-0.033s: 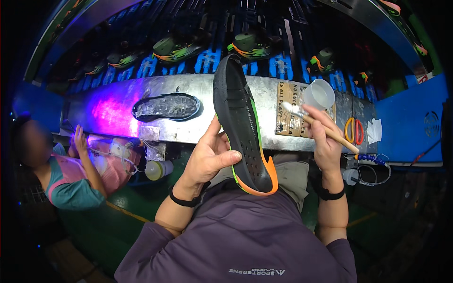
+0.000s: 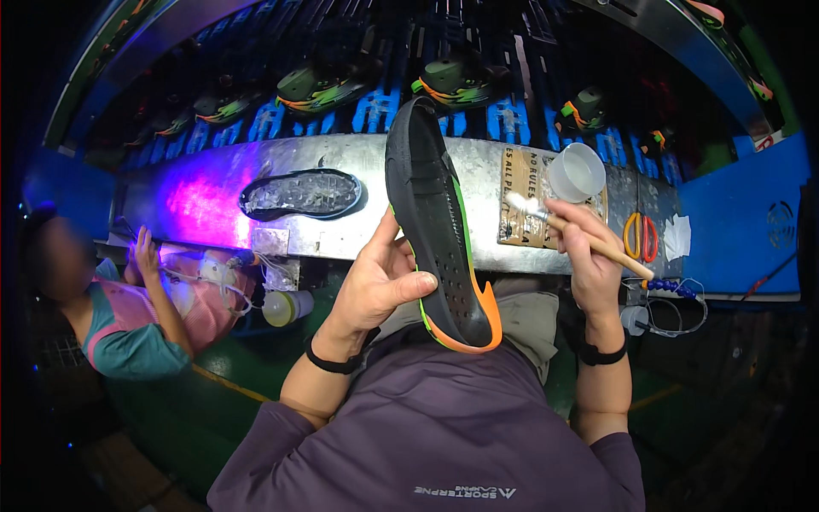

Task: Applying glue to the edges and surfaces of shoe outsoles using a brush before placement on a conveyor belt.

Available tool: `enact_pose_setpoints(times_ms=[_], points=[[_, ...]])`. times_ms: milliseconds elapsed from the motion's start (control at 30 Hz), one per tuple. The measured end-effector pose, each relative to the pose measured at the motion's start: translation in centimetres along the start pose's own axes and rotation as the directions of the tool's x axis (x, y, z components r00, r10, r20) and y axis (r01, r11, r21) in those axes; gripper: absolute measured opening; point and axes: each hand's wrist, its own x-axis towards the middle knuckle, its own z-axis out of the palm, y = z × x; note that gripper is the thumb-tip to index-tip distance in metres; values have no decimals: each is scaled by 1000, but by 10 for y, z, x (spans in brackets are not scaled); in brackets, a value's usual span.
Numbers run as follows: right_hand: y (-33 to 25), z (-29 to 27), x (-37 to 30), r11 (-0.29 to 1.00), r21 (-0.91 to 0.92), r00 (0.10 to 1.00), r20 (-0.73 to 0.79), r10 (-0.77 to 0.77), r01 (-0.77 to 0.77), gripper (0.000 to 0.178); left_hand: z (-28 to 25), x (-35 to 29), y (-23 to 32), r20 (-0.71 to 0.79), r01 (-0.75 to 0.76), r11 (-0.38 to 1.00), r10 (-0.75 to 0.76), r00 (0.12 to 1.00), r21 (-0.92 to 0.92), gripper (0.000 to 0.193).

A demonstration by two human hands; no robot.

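My left hand [image 2: 381,280] is closed round the side of a black shoe sole [image 2: 429,205] with green and orange edging, its thumb pressed on the inner face. The sole stands tilted upright, its hollow inner side showing and the orange heel end lowest. In my right hand [image 2: 590,256] is a brush [image 2: 601,245] with a wooden handle and white bristles, held between thumb and fingers. The bristles hover over a piece of brown cardboard [image 2: 519,229], apart from the sole. A translucent round tub [image 2: 577,173] sits on the cardboard, just beyond my right hand.
Another sole [image 2: 302,194] lies on the metal bench [image 2: 409,147] to the left. Red and yellow-handled scissors [image 2: 641,236] and white paper [image 2: 677,236] are at the right. Behind the bench, shoes [image 2: 317,86] sit on a blue rack. A co-worker [image 2: 153,311] sits at the left.
The brush in my right hand has shifted very slightly, its bristles a little lower and to the left. My left hand and the sole look unmoved.
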Motion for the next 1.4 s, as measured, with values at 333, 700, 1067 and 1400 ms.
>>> enact_pose_setpoints(times_ms=[333, 700, 1067, 1400], points=[[-26, 22, 4, 976, -65, 978, 37, -204, 206, 19, 3, 6, 2, 45, -13, 992, 7, 999, 128, 106], [-28, 31, 0, 937, -155, 942, 178, -285, 313, 15, -5, 8, 3, 88, -49, 986, 35, 996, 162, 107], [-39, 31, -6, 931, -160, 923, 266, -279, 328, 14, -8, 14, 6, 55, -55, 983, 46, 997, 176, 106], [2, -26, 24, 984, -164, 965, -263, 20, -65, 12, -33, 2, -10, 32, 96, 990, -100, 995, 101, 91]])
